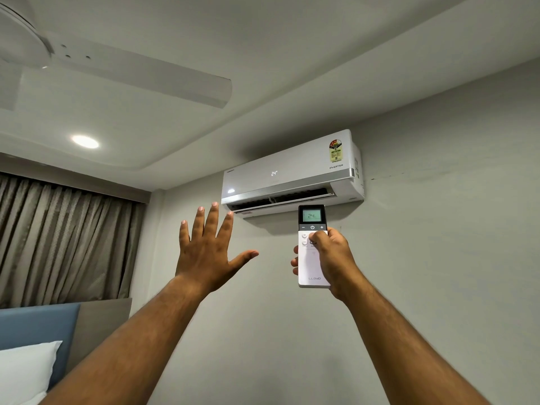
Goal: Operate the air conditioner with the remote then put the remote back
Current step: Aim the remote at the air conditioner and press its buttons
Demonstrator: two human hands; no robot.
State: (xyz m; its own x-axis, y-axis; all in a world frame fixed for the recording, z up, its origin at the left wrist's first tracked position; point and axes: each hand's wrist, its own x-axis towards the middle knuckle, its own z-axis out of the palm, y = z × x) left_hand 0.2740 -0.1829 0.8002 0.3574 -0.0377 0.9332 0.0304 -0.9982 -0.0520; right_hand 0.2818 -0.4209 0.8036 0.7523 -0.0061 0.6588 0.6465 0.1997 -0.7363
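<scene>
**While the unit reads 24, a stray thumb press is the main risk**

While the right hand (330, 258) is clamped around the remote (312, 247), its thumb rests on the white button area just below the power key, and the remote points up at the air conditioner (292, 173) on the far wall. Both the remote's screen and the unit's panel show 24, and the louvre looks open. The left hand (204, 252) is spread wide and empty, raised below the unit's left end, perhaps feeling for airflow. From here, a thumb slipping upward could hit power or a temperature key and undo the setting. The grip sits low on the body, so a loosened hold could drop the remote. Where it belongs is out of view, so putting it back means looking away first.
</scene>
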